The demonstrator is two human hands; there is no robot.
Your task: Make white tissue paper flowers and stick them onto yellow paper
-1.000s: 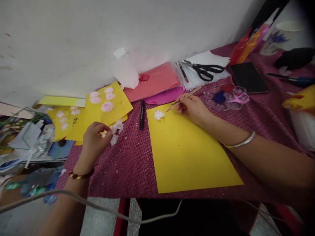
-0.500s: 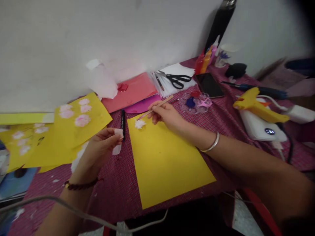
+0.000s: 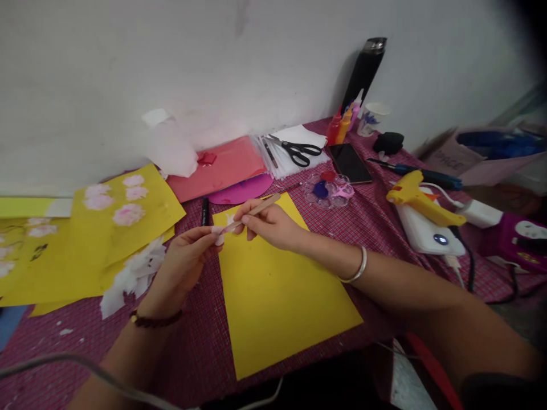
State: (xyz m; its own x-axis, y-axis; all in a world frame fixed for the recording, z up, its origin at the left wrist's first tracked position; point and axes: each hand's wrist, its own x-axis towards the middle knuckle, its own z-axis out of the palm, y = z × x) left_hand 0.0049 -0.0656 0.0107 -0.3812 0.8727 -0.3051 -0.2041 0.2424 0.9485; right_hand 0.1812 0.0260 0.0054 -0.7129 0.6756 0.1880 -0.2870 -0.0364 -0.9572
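My left hand (image 3: pixel 186 263) pinches a small scrap of white tissue paper (image 3: pixel 217 232) just above the near-left corner of a plain yellow sheet (image 3: pixel 277 290). My right hand (image 3: pixel 269 225) grips a thin wooden paintbrush (image 3: pixel 256 210), whose tip touches the scrap. Both hands meet over the yellow sheet's far-left corner. A pile of torn white tissue (image 3: pixel 132 273) lies left of my left wrist.
Yellow sheets with pink tissue flowers (image 3: pixel 123 205) lie at left. A black marker (image 3: pixel 204 210), red and magenta paper (image 3: pixel 222 168), scissors (image 3: pixel 297 149), a paint palette (image 3: pixel 329 188), a phone (image 3: pixel 349 162), paint bottles (image 3: pixel 339 128), a cup (image 3: pixel 371 118) and a yellow glue gun (image 3: pixel 421 199) surround the work.
My left hand lifted a tissue scrap from the pile and moved right. My right hand drew the brush back from the sheet to meet it. The view shifted right.
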